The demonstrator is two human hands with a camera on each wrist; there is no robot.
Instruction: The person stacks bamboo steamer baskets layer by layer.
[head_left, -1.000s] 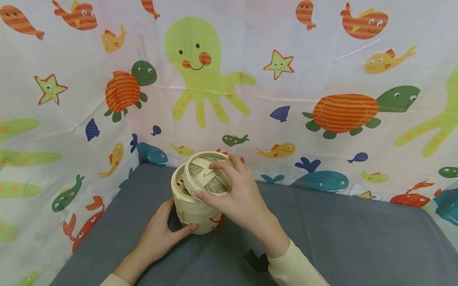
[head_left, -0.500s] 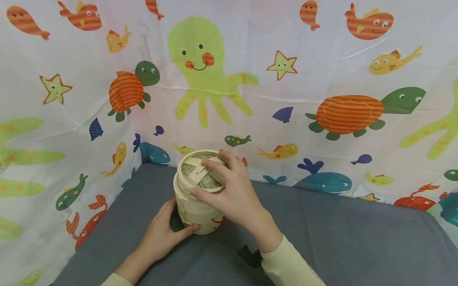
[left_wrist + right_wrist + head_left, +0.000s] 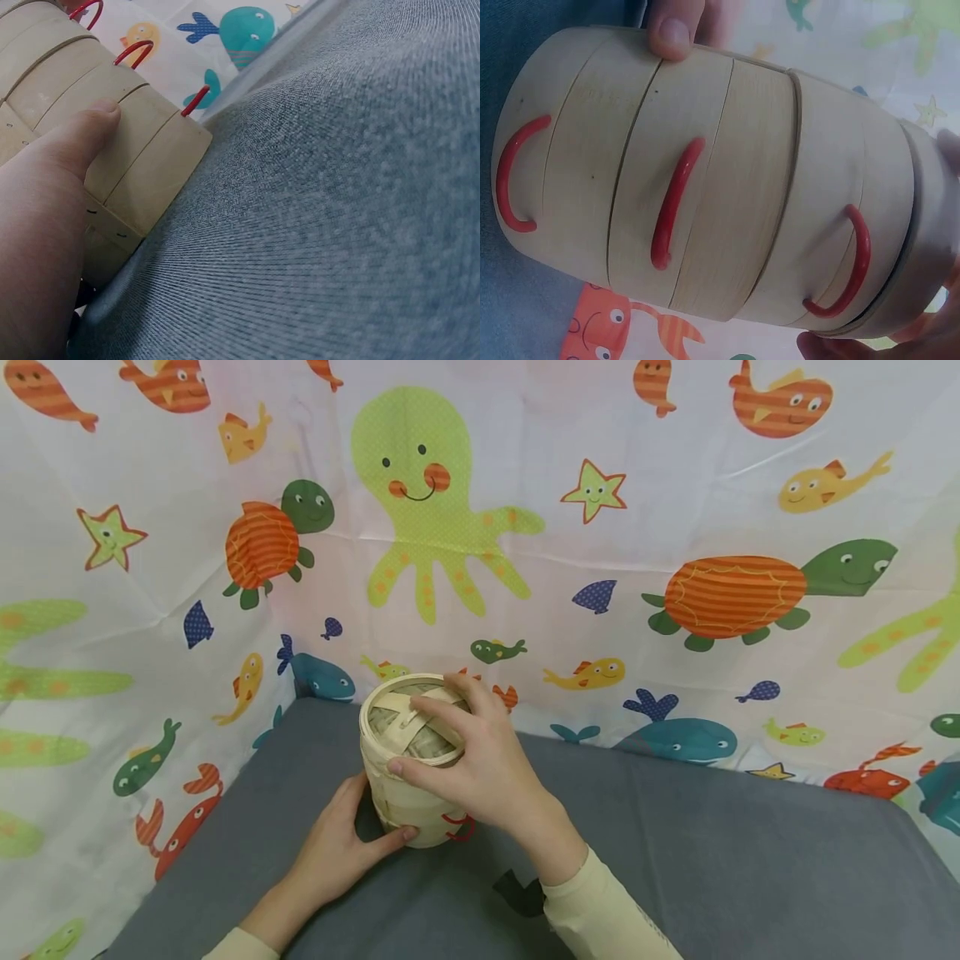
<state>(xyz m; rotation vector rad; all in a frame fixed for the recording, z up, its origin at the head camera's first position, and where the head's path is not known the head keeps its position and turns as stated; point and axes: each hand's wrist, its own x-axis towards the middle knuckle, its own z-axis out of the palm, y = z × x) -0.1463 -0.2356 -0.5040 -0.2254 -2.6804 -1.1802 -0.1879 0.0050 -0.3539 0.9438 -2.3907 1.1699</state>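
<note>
A small bamboo steamer [image 3: 408, 806] of stacked tiers stands upright on the grey cloth. Its woven lid [image 3: 390, 718] lies level on top. My left hand [image 3: 337, 843] holds the lower side, with the thumb across the front; the left wrist view shows that thumb on the steamer wall [image 3: 161, 161]. From the right, my right hand [image 3: 495, 764] grips the lid's rim, thumb at the front and fingers over the top and far side. Red loop handles [image 3: 679, 202] run up the tiers in the right wrist view. The steamer's inside is hidden.
Grey cloth [image 3: 712, 860] covers the table. A white curtain [image 3: 517, 443] printed with sea animals hangs behind and on the left. Beside the right sleeve lies a small black piece [image 3: 517, 893], partly covered, its kind unclear.
The lid has gone from tilted and off to the right, with the steamer's opening showing, to level on the rim. My right hand moved left and down with it; my left hand kept its hold.
</note>
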